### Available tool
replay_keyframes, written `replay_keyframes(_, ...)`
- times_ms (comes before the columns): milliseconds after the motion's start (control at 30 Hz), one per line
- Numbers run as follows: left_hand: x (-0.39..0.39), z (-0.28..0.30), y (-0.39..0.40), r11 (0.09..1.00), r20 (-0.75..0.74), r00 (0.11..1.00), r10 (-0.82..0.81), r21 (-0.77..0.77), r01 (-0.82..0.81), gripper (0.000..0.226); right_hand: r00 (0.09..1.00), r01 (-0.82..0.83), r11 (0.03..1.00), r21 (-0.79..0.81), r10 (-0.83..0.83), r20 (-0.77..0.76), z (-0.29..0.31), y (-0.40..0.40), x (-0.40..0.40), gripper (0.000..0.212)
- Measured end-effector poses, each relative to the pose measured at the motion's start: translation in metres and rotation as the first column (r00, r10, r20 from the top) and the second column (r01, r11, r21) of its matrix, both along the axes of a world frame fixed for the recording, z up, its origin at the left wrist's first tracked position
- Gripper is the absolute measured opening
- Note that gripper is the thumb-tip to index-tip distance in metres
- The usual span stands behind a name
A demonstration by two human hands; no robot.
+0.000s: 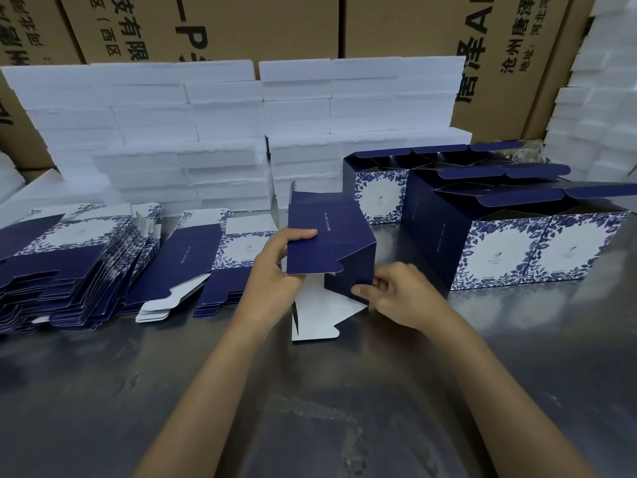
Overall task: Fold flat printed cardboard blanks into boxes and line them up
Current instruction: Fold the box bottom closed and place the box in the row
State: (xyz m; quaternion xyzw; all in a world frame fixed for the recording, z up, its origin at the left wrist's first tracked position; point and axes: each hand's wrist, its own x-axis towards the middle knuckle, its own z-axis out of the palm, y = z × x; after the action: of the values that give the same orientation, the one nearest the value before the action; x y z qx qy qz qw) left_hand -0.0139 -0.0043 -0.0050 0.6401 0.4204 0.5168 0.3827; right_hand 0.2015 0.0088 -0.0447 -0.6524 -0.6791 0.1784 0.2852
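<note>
Folding one blank (331,246), both hands grip it: left hand (275,267), right hand (396,291). Several boxes (517,250) stand lined up (flat stacks (79,257) remain).

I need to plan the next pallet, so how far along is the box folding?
Done: several folded boxes stand lined up at the right, top flaps open. In hand: one blank, partly opened, gripped by the left hand and right hand, bottom flaps not yet closed. Left: piles of flat blanks on the table's left side, so much remains.
</note>
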Motion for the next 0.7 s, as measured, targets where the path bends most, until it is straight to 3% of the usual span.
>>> replay_keyframes(433, 0.001, -0.002, 0.001, 1.000, -0.012, 1.000, -0.005, 0.010, 0.005, 0.044, 0.998, 0.006, 0.997, 0.083, 0.000, -0.069, 0.014, -0.009, -0.003, 0.049)
replay_keyframes(600, -0.001, -0.003, 0.003, 1.000, -0.005, 1.000, -0.001, 0.005, 0.001, 0.048, 0.987, 0.012, 0.955, 0.295, 0.037, -0.158, 0.021, -0.012, -0.007, 0.053)
replay_keyframes(700, -0.001, -0.003, 0.002, 1.000, -0.008, 1.000, -0.006, 0.010, 0.006, 0.045, 0.991, 0.007, 0.949, 0.314, 0.035, -0.129, 0.021, -0.013, -0.007, 0.052)
